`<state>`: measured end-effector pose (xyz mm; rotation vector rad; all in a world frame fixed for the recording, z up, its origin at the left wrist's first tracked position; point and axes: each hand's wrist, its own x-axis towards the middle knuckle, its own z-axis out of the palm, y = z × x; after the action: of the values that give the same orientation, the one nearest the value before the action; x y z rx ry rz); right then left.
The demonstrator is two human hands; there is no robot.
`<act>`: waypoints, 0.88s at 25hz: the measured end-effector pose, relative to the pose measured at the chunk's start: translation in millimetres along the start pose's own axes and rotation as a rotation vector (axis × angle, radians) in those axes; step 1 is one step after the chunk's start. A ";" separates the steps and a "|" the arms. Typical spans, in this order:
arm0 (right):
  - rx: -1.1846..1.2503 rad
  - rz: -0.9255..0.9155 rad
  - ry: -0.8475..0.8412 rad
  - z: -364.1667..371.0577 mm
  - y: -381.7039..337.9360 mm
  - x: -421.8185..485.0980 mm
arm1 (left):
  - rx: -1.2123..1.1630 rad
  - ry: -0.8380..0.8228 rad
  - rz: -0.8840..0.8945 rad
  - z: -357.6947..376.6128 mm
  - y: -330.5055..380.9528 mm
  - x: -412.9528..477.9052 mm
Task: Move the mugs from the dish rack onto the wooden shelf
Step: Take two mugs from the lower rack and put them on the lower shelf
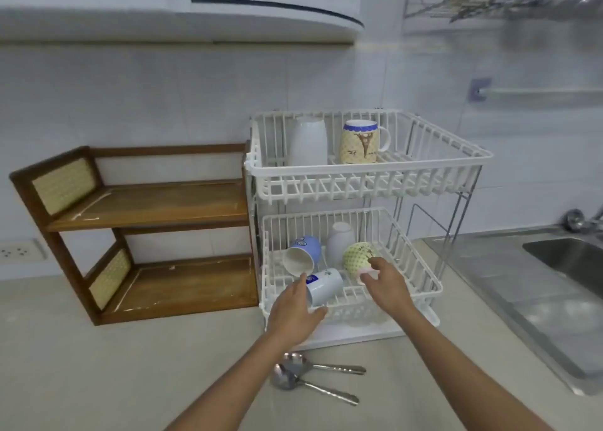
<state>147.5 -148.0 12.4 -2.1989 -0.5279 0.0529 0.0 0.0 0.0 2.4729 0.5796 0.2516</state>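
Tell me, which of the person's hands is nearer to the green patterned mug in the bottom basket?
The right hand: its fingers touch the green patterned mug from the front. The left hand is further left, at the white mug lying on its side.

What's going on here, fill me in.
A person is emptying a white dish rack. The left hand is closing on a white mug lying in the lower basket; the right hand touches a green patterned mug. The wooden shelf holds no mugs yet.
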 end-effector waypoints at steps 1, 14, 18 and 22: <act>0.012 0.051 -0.021 -2.1 5.3 15.8 | -0.010 -0.045 -0.048 3.5 2.4 13.6; -0.132 0.233 -0.249 33.5 45.2 103.1 | 0.278 -0.044 -0.481 29.7 12.6 74.0; -0.058 0.211 -0.233 36.8 52.6 108.9 | 0.083 -0.004 -0.380 31.8 2.5 79.8; 0.454 0.230 -0.162 28.0 62.3 105.6 | 0.117 0.071 -0.292 22.3 9.5 74.2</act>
<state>259.5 -120.3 -37.6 -1.8052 -0.3094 0.4347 75.9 15.9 -9.0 2.4570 1.0002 0.1941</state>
